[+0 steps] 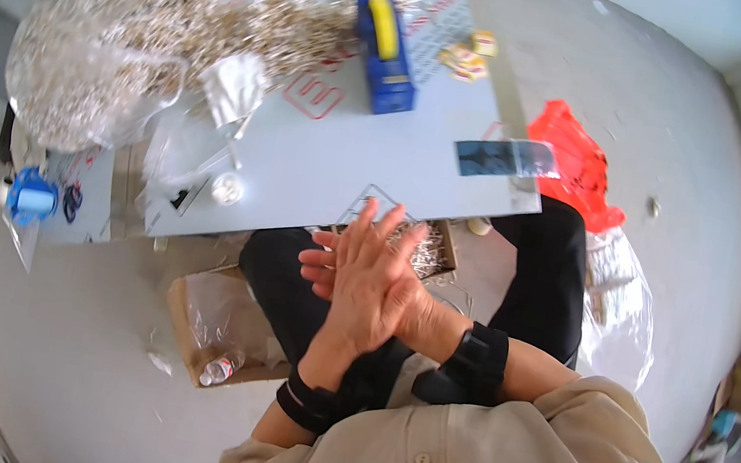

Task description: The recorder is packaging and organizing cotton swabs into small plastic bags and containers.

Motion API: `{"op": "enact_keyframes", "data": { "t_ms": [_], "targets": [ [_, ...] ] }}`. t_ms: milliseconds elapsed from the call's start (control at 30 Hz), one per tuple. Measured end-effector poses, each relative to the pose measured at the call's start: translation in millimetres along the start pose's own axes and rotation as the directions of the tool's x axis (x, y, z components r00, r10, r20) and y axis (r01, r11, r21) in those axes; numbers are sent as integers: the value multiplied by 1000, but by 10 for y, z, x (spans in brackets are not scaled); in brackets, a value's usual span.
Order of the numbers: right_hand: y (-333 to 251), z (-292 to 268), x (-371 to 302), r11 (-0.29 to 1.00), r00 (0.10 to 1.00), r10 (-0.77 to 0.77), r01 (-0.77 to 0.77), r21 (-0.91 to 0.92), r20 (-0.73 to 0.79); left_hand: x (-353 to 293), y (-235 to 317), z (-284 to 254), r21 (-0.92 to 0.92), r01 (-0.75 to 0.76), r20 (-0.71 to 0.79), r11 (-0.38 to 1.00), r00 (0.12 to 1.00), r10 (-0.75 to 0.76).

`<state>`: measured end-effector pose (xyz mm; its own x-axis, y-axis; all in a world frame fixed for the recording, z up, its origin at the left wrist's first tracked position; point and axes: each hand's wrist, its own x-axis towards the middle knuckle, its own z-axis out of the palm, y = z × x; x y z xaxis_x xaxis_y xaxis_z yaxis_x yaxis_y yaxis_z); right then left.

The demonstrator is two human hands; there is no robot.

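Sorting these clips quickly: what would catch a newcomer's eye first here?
Probably the huge heap of thin, pale sticks, partly in clear plastic, at the upper left of the table. Next, the red plastic bag past the table's right edge and the blue box beside the sticks. Near the picture's centre, the left hand overlaps the right hand.

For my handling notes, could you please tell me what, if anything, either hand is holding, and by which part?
Nothing is visibly held: the left hand lies across the right hand; anything small between them would be hidden.
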<state>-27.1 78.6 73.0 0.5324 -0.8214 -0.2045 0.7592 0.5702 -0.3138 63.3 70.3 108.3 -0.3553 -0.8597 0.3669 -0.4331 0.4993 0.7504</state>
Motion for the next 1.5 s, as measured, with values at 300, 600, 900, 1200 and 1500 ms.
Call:
{"op": "enact_keyframes", "data": {
  "t_ms": [300, 600, 900, 1200, 1500],
  "targets": [
    [-505, -239, -932, 992, 904, -127, 127, -28, -409, 254, -192, 856, 195, 205, 304, 959, 917, -258],
    [-881, -1253, -1515, 989, 839, -68, -16, -149, -540, 379, -301, 1199, 157, 11, 440, 987, 894, -80],
    [-969, -1254, -1381, 965, 771, -210, 66, -252, -602, 692, -623, 1657, 543, -286, 507, 789, 861, -37],
    [-1038, -1385, -1418, 968, 774, -217, 91, -235, -595, 955, -737, 1776, 653, -194, 386, 732, 917, -101],
    [-1325, -1335, -1598, 820, 675, -449, 50, -571, -585, 1246, -855, 1864, 692, -143, 310, 708, 944, -113]
  ]
}}
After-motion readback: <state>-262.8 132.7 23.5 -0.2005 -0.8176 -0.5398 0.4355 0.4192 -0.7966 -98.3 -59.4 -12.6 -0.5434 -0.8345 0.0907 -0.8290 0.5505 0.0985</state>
